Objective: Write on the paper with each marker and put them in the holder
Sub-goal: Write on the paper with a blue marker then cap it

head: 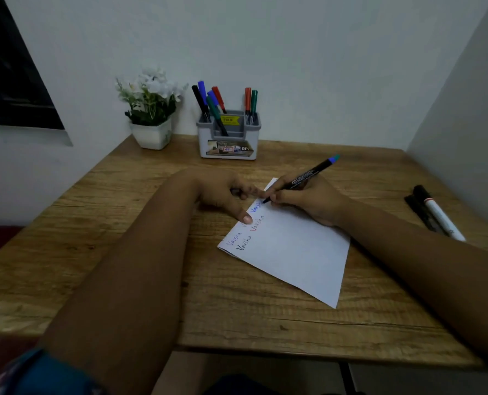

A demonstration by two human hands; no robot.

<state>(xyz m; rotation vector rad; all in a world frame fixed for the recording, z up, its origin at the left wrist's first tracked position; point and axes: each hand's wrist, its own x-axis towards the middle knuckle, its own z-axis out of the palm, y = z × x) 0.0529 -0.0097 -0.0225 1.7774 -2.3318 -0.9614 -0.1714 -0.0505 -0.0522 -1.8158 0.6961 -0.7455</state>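
Marker [302, 178] tilted in right hand [308, 201], tip on paper [291, 246].

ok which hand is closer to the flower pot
Left. The left hand rests on the paper's left edge, on the flower pot's side of the table. The right hand, writing with a marker, is farther right.

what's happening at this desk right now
A person is writing on a sheet of paper with a black marker gripped in the right hand, its tip on the paper's far edge. The left hand presses the sheet down on the wooden table. Several words in different colours are already written. Seven markers stand in the grey holder, and two more markers lie on the table to the right, not yet put away.
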